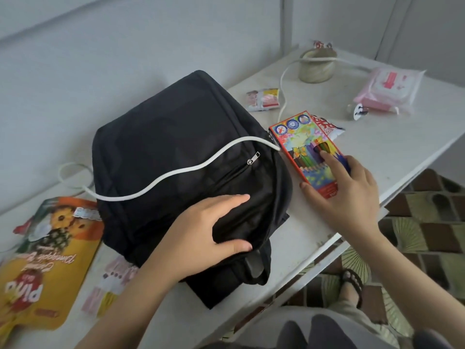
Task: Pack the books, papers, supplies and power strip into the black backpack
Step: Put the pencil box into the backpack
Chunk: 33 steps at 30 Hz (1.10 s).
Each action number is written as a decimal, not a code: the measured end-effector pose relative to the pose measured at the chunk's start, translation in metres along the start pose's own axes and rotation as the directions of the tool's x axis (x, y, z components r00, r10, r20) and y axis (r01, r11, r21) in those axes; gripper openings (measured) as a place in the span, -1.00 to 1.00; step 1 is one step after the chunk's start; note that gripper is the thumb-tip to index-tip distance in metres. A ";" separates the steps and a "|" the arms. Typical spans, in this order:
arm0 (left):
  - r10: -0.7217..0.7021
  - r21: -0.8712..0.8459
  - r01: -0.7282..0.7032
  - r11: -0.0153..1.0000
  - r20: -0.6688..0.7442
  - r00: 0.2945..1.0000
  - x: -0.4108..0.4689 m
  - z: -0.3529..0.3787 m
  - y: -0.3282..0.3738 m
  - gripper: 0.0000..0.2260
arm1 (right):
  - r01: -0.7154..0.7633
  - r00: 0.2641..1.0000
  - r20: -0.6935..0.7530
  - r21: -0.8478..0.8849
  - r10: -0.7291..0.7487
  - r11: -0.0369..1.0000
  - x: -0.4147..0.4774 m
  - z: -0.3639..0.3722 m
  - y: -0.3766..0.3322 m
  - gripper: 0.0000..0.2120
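The black backpack (176,147) lies flat in the middle of the white table (392,147), its front zip pocket facing up. A white cable (173,173) runs across it, from a loop at the left to its right edge. My left hand (201,230) lies on the bag's near end, fingers on top and thumb hooked under a fold of fabric. Right of the bag lies a colourful box of coloured pencils (305,144). My right hand (349,195) grips its near end, thumb on the left side and index finger on top.
A roll of tape (315,69), a pink wipes pack (387,89), a small plug (357,110) and small sachets (263,99) lie at the back right. An orange snack pouch (37,260) and more sachets (110,280) lie left. The table edge (352,227) drops to tiled floor.
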State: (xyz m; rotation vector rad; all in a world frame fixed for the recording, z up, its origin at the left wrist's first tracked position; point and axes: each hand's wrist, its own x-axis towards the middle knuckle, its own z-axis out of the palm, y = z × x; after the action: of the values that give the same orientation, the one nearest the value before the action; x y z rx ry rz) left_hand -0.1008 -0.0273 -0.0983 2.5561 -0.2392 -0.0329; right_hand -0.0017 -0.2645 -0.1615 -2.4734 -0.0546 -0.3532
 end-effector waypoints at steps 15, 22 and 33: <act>-0.111 -0.191 0.075 0.979 -0.190 0.975 -0.006 -0.014 -0.004 -0.49 | 0.160 0.987 -0.038 0.083 -0.157 0.984 0.000 -0.001 -0.003 -0.42; -0.050 -0.071 0.027 0.997 -0.346 0.937 -0.005 -0.032 0.004 -0.51 | 0.591 0.767 0.088 0.285 -0.635 0.754 -0.001 0.000 -0.048 -0.65; 0.488 0.553 -0.290 0.781 -0.251 0.836 -0.006 -0.002 0.000 -0.70 | 0.503 0.848 0.001 0.318 -0.531 0.804 0.042 0.010 -0.088 -0.81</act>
State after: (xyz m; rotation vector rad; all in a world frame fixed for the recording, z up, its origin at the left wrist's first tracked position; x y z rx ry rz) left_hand -0.1061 -0.0253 -0.0965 2.8766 -0.7114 0.7860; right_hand 0.0301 -0.1905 -0.1060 -2.1237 -0.7823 -0.4232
